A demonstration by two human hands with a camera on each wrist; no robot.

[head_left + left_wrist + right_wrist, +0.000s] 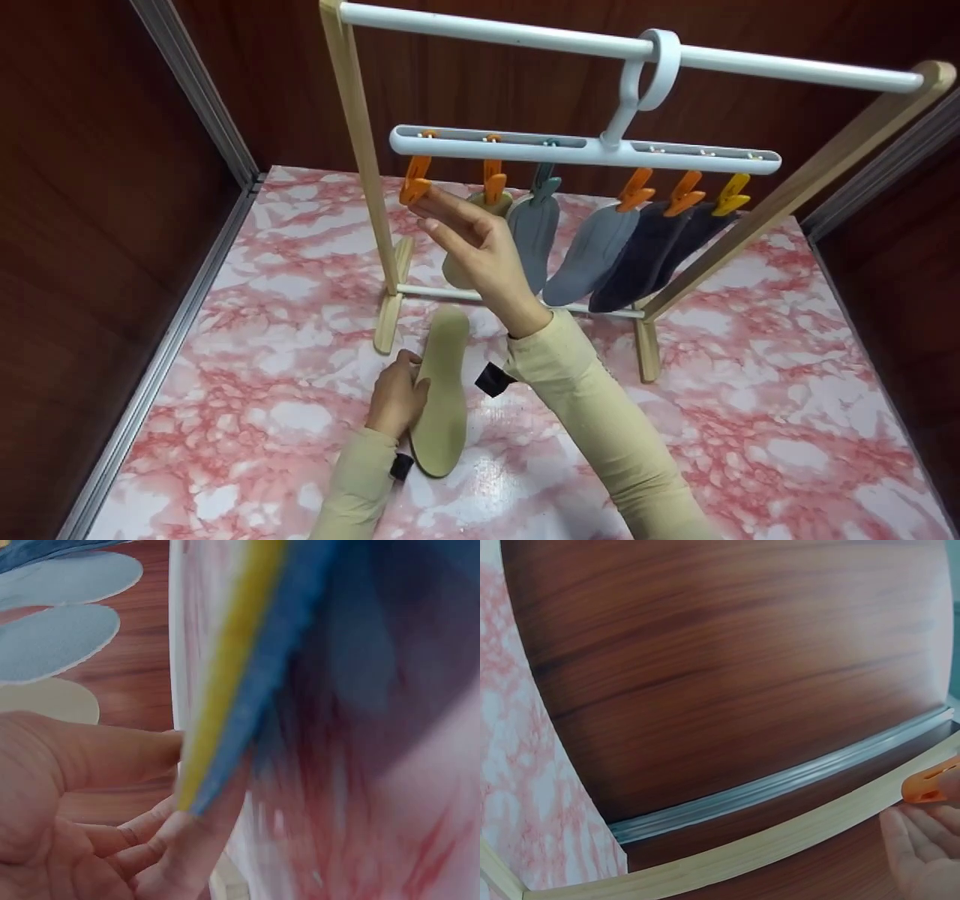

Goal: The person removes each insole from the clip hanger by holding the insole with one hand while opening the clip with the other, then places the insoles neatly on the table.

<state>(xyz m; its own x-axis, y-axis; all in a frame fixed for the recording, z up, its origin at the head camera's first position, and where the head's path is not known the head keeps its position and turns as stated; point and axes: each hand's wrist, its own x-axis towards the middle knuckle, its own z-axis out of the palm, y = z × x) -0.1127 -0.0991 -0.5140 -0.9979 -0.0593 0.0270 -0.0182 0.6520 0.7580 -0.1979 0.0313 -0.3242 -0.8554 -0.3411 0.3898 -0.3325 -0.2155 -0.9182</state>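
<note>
In the head view my left hand (397,397) pinches a beige insole (442,397) by its left edge, low over the floor. The left wrist view shows this insole (234,675) edge-on, yellow on one face and blue on the other, between thumb and fingers. My right hand (484,251) is raised to the leftmost orange clothespin (415,180) on the white clip hanger (510,148). Its fingertips pinch the lower end of the clothespin (926,784), as the right wrist view shows. No insole hangs from that clothespin.
Other clothespins hold a beige insole (456,271), grey insoles (534,240) and dark insoles (637,259). The hanger hooks onto the white top bar (495,31) of a wooden-legged rack (360,142). Brown panels (97,187) enclose the pink-marbled floor (285,360).
</note>
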